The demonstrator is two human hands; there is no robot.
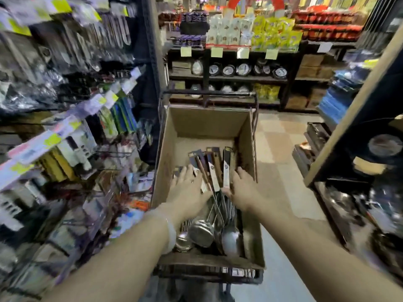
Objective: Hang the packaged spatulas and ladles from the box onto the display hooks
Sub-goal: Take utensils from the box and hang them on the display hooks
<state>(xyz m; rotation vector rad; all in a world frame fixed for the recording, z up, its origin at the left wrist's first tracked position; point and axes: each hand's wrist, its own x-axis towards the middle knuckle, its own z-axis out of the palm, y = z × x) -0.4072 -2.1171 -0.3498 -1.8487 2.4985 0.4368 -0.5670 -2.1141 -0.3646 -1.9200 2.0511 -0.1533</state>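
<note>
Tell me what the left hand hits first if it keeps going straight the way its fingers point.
Probably the card-sleeved utensil handles just past the left hand; depth is unclear, so it may already touch them.

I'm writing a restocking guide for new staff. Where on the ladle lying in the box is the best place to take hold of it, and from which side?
Probably grip the ladle at its carded handle end, reaching down from above. The card-wrapped handles fan upward toward the far side of the box, free of clutter, while the bowls lie tangled at the near end. Both the left hand and right hand already reach there.

The box (pixel 205 127) sits in a cart (pixel 209 93), utensils (pixel 209 171) inside it, display hooks (pixel 65 83) to its left.
</note>
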